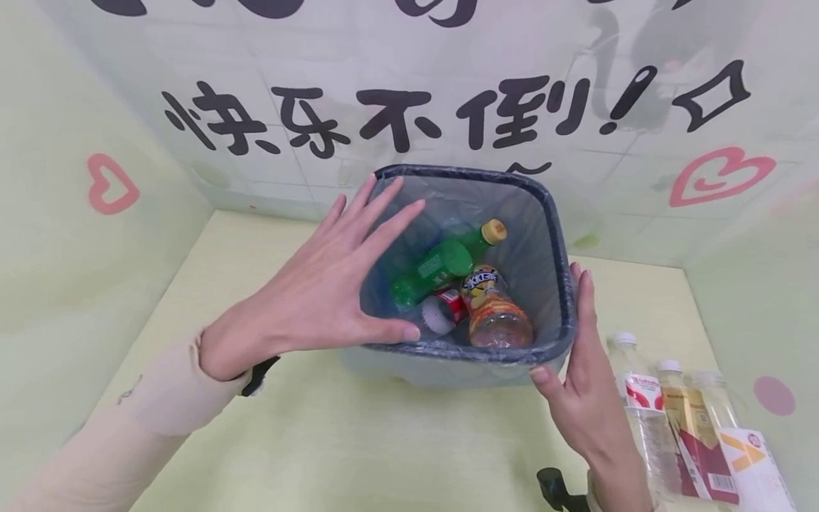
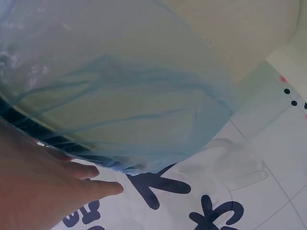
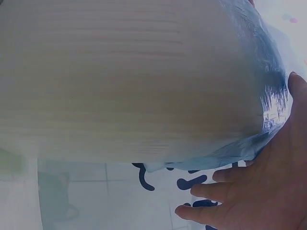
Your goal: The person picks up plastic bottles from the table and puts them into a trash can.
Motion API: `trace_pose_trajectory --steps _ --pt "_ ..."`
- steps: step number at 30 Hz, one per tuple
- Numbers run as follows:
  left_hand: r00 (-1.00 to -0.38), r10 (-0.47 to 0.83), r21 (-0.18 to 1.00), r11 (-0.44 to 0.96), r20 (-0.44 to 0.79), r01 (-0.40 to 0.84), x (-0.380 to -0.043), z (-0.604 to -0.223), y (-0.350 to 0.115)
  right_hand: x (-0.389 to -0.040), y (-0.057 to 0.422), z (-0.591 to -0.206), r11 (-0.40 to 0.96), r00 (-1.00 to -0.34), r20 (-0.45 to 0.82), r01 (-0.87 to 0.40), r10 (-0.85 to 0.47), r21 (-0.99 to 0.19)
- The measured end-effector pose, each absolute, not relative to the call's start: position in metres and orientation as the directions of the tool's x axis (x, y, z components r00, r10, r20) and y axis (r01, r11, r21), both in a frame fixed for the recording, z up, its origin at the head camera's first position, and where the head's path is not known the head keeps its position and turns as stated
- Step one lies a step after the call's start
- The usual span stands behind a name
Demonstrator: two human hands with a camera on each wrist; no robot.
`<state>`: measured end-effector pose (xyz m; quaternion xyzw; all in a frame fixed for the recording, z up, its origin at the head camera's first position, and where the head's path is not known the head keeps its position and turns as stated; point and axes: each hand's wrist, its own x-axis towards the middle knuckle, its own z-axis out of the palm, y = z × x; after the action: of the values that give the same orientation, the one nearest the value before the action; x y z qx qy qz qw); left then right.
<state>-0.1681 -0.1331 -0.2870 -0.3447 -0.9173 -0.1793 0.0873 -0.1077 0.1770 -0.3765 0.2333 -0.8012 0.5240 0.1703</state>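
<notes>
A trash bin (image 1: 563, 284) with a dark rim and a thin bluish bag lining it stands before me in the head view. Inside it lie a green plastic bottle (image 1: 435, 270) with a yellow cap, an orange-labelled drink bottle (image 1: 489, 306) and a red-and-white item (image 1: 453, 302), partly covered. My left hand (image 1: 333, 277) spreads over the bin's left rim, fingers straight, thumb at the front edge. Against the right side lies my right hand (image 1: 591, 387), its thumb near the front corner. The wrist views show the bag (image 2: 144, 105) and the bin's pale ribbed wall (image 3: 120, 86).
At the right stand a clear bottle (image 1: 646, 419), a gold-and-maroon bottle (image 1: 694, 434) and another bottle with a white label (image 1: 755, 462). Behind the bin rises a wall (image 1: 307, 192) with black lettering; side walls flank the pale green tabletop (image 1: 358, 441).
</notes>
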Motion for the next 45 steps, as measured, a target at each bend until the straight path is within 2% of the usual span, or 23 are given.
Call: trace_pose_trajectory --steps 26,31,38,45 --pt "-0.776 0.585 0.323 0.706 0.236 0.630 -0.163 -0.301 -0.145 -0.107 0.194 -0.381 0.398 -0.857 0.493 -0.510 -0.151 -0.763" --pt "-0.796 0.562 0.318 0.730 0.224 0.605 -0.162 -0.301 -0.146 -0.107 0.196 -0.381 0.412 -0.864 0.481 -0.496 -0.148 -0.764" --pt "-0.832 0.527 0.317 0.770 0.174 0.554 -0.157 -0.302 -0.145 -0.103 0.204 -0.382 0.458 -0.907 0.405 -0.411 -0.117 -0.788" --pt "-0.845 0.512 0.309 0.787 0.155 0.533 -0.158 -0.301 -0.143 -0.102 0.214 -0.384 0.488 -0.911 0.398 -0.398 -0.111 -0.776"
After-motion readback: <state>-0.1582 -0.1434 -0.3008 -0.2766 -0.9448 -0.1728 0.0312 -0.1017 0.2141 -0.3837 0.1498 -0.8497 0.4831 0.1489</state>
